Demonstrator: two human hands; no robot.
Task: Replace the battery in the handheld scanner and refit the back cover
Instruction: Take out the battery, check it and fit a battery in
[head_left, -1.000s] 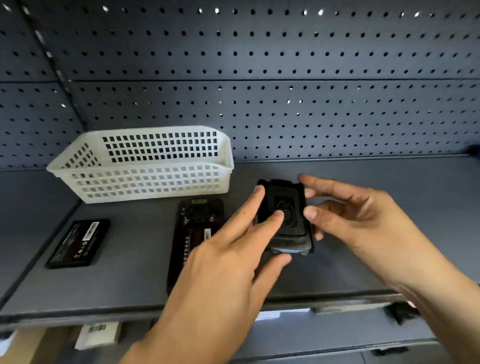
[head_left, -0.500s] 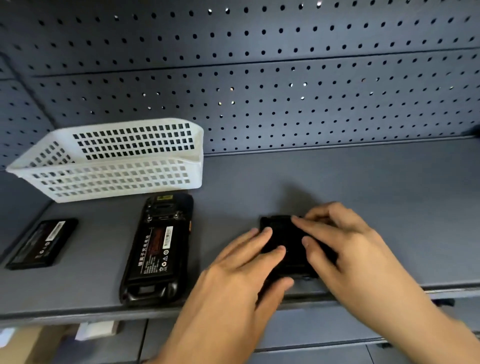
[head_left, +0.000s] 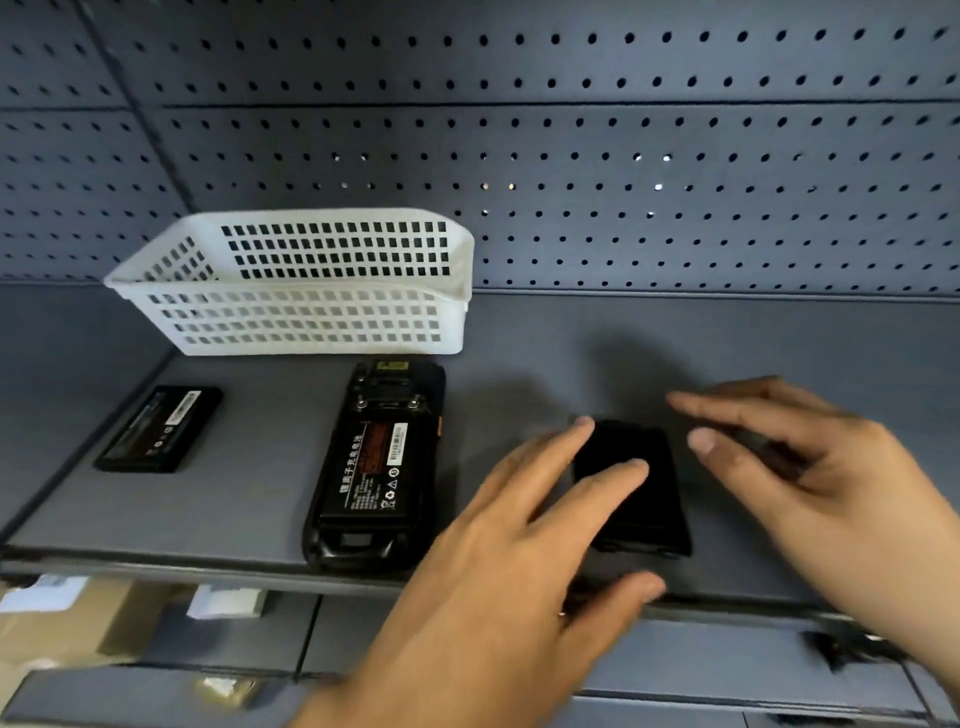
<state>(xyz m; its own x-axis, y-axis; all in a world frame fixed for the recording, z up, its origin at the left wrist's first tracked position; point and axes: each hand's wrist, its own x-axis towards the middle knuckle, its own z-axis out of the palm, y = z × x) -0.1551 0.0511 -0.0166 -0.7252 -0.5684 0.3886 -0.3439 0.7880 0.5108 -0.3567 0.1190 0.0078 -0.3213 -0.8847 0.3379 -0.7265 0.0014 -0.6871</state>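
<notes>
The black handheld scanner (head_left: 376, 467) lies face down on the grey shelf (head_left: 260, 493), back uncovered, with a labelled battery sitting in its bay. A second black battery (head_left: 158, 428) lies apart to the left. The black back cover (head_left: 647, 483) rests flat on the shelf right of the scanner. My left hand (head_left: 519, 561) hovers over the cover's left edge, fingers spread, fingertips at or just above it. My right hand (head_left: 810, 467) is off to the cover's right, fingers apart and holding nothing.
A white perforated plastic basket (head_left: 311, 322) stands behind the scanner against the grey pegboard back wall (head_left: 623, 182). The shelf's front edge runs just below the scanner and cover. Cardboard and labels (head_left: 62, 618) show on the lower level at left.
Both hands carried the back cover down onto the shelf and set it flat. They have since come off it, the right hand moving away to the right.
</notes>
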